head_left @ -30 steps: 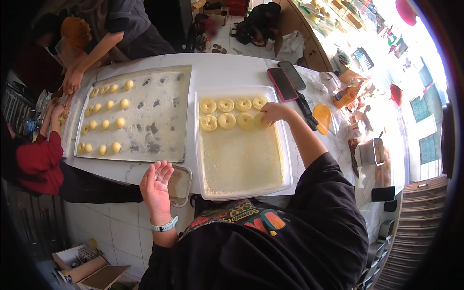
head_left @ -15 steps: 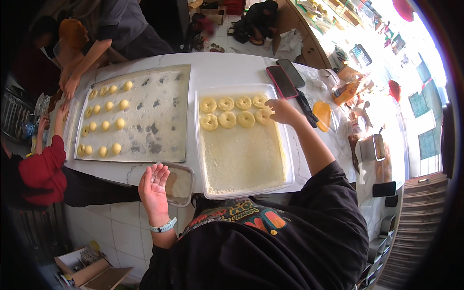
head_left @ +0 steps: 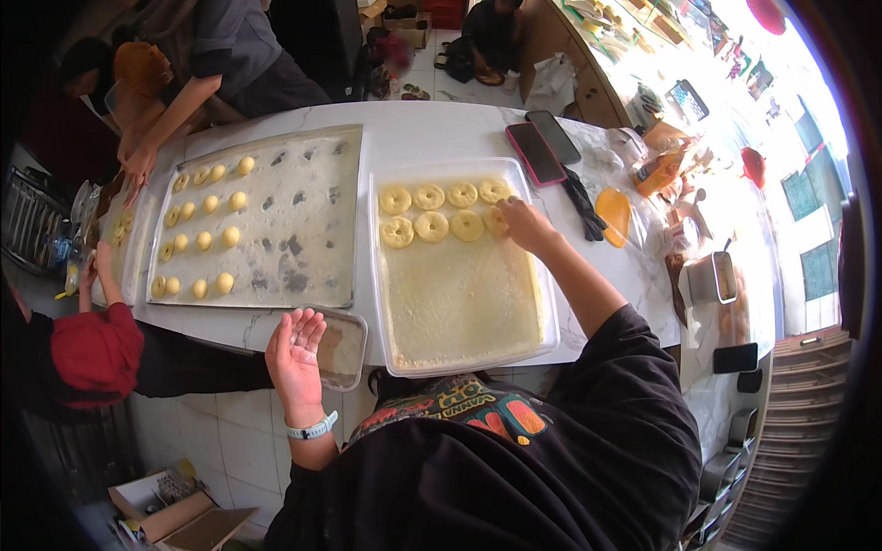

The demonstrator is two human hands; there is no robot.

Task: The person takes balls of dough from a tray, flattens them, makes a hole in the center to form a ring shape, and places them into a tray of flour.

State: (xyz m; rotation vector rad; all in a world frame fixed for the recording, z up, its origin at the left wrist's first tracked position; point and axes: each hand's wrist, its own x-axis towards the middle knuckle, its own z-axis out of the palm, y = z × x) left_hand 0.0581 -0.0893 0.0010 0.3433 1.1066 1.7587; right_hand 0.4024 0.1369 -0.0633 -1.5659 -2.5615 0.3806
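Note:
Two rows of pale yellow dough rings (head_left: pixel 431 226) lie at the far end of a floured plastic tray (head_left: pixel 548 312). My right hand (head_left: pixel 530 227) reaches in from the right, its fingers bunched together on the rightmost dough ring (head_left: pixel 496 220) of the nearer row. That ring is partly covered by the fingers. Palm up, my left hand (head_left: pixel 296 358) is held open at the table's front edge, white flour on its skin. Behind it is a shallow container of flour (head_left: pixel 342 349), partly hidden by the hand.
A big metal sheet (head_left: pixel 312 220) at left carries dough balls (head_left: pixel 239 200) and a few rings. Phones (head_left: pixel 536 154), a black strap (head_left: pixel 585 204) and a yellow scraper (head_left: pixel 613 218) lie to the right. Two people work at the left end; another person (head_left: pixel 491 37) sits on the far floor.
My right hand has lowered a little onto the end ring, its fingers drawing together. My left hand stays nearly in place. At left, the red-sleeved person's arms have shifted.

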